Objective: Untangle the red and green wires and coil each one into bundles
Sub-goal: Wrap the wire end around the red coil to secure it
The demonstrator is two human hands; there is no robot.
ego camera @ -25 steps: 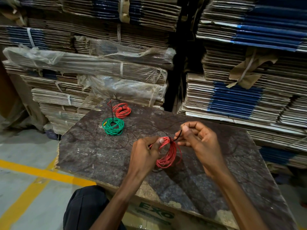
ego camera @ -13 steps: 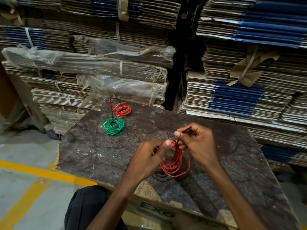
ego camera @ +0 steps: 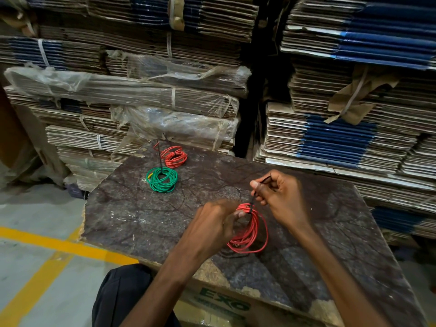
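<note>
A coil of red wire (ego camera: 250,232) hangs over the dark worn board (ego camera: 141,215). My left hand (ego camera: 212,227) grips the coil's upper left side. Just above it, my right hand (ego camera: 278,197) pinches a thin black tie (ego camera: 256,194) that wraps the coil's top. At the board's far left lie a coiled green bundle (ego camera: 162,179) and, behind it, a smaller coiled red bundle (ego camera: 174,156), each bound with a black tie.
Tall stacks of flattened cardboard (ego camera: 165,95) rise right behind the board, with more stacks (ego camera: 354,138) to the right. Under the board sits a carton printed EXO (ego camera: 224,303). Grey floor with yellow lines (ego camera: 42,244) lies to the left. My dark-trousered knee (ego camera: 122,296) is below.
The red coil has dropped lower and hangs longer. My right hand has risen and drawn the black tie upward, while my left hand shifted down with the coil.
</note>
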